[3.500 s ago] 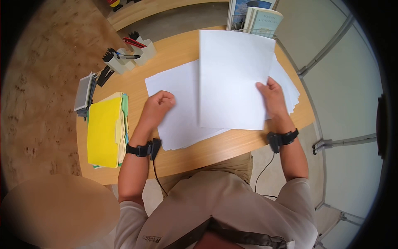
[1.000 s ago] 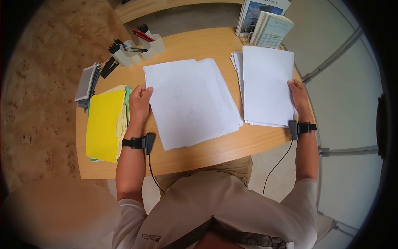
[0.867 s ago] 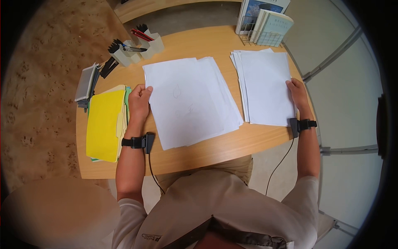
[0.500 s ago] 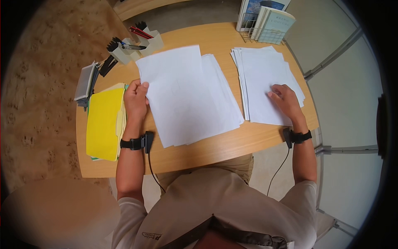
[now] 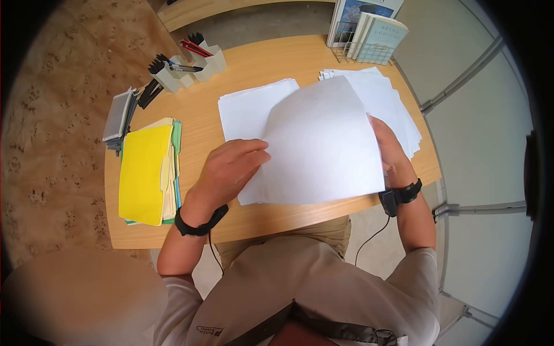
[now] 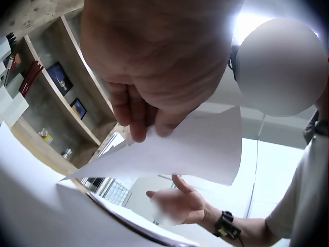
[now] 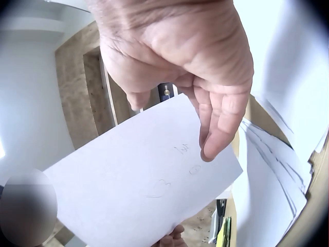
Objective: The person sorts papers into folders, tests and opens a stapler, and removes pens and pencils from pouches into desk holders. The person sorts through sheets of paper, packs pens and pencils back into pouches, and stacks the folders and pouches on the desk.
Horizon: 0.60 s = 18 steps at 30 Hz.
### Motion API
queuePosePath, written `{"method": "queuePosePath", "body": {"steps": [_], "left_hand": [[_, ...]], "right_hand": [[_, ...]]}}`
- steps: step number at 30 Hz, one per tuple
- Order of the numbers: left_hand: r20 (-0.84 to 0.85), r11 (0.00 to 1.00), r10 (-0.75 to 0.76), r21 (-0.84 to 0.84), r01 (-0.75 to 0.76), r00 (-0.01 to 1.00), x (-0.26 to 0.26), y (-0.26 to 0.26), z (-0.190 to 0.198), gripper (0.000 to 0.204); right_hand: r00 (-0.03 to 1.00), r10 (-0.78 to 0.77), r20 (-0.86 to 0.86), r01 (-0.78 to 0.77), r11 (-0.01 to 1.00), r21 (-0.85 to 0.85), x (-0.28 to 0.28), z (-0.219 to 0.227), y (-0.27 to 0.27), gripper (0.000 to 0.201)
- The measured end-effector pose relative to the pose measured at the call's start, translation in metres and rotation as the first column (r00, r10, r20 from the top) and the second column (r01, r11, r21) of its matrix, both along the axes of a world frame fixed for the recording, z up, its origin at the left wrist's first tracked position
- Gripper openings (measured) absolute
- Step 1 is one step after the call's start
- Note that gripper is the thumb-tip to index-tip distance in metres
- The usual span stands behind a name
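My left hand pinches a sheet of white paper by its left edge, and the sheet bows upward over the desk. Faint pencil marks show on the sheet's face in the right wrist view. My right hand is at the sheet's right edge, partly hidden behind it; in the right wrist view its fingers reach along the paper with the thumb apart. Beneath the lifted sheet lies the left stack of paper, largely covered. The right stack, its sheets unevenly fanned, lies beyond my right hand.
Yellow and other folders lie at the desk's left. Pen holders stand at the back left beside grey stationery. A wire rack with books stands at the back right. Panels line the right side.
My left hand has lifted a sheet from the left stack and carried it rightward. My right hand left the right stack's edge and came in to the sheet's right side.
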State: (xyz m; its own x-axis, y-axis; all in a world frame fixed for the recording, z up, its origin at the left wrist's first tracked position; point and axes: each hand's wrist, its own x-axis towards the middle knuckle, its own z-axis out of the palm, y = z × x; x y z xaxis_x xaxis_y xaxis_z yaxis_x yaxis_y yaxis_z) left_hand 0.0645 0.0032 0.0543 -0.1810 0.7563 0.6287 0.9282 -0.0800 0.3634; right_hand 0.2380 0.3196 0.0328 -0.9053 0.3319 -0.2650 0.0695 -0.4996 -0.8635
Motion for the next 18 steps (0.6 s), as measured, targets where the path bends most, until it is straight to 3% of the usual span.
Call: {"method": "queuePosePath", "body": {"steps": [1, 3, 5, 6, 8, 9, 12, 14, 17, 18], "left_hand": [[-0.008, 0.999, -0.009, -0.034, 0.009, 1.0, 0.001, 0.001, -0.008, 0.019], [-0.02, 0.998, -0.006, -0.065, 0.005, 1.0, 0.004, 0.001, -0.021, 0.021], [-0.034, 0.996, -0.002, -0.091, -0.001, 0.999, 0.006, 0.002, -0.026, 0.024], [-0.038, 0.993, 0.005, -0.116, -0.009, 0.999, 0.007, 0.004, -0.028, 0.023], [-0.042, 0.99, -0.002, -0.138, -0.004, 0.999, 0.009, 0.006, -0.031, 0.022], [-0.04, 0.986, -0.002, -0.168, -0.004, 0.999, 0.009, 0.007, -0.034, 0.02], [-0.02, 0.975, -0.006, -0.224, 0.002, 1.0, 0.011, 0.01, -0.041, 0.019], [-0.006, 0.968, 0.0, -0.251, -0.002, 1.0, 0.011, 0.01, -0.043, 0.02], [0.102, 0.924, 0.095, -0.38, -0.049, 0.99, 0.007, 0.005, -0.046, 0.023], [0.11, 0.907, 0.115, -0.417, -0.06, 0.987, 0.005, 0.002, -0.049, 0.024]], "right_hand": [[0.99, 0.127, -0.056, -0.117, 0.98, 0.16, -0.002, -0.022, 0.012, 0.046], [0.99, 0.114, -0.08, -0.109, 0.992, 0.061, -0.002, -0.029, 0.011, 0.035], [0.998, -0.049, -0.028, 0.041, 0.972, -0.232, -0.003, -0.03, 0.005, 0.027], [0.998, -0.05, -0.029, 0.042, 0.972, -0.231, -0.005, -0.03, 0.003, 0.027], [1.0, 0.019, -0.025, -0.02, 0.999, -0.04, -0.005, -0.034, 0.001, 0.025], [0.999, -0.036, -0.014, 0.036, 0.999, 0.031, -0.005, -0.046, -0.002, 0.031], [0.999, -0.03, 0.032, 0.028, 0.998, 0.062, -0.003, -0.04, -0.009, 0.04], [0.994, -0.1, -0.053, 0.112, 0.948, 0.297, -0.003, -0.043, -0.006, 0.047], [0.979, -0.204, -0.023, 0.176, 0.78, 0.6, 0.014, -0.029, 0.031, 0.056], [0.972, -0.228, -0.062, 0.221, 0.785, 0.578, 0.02, -0.03, 0.05, 0.057]]}}
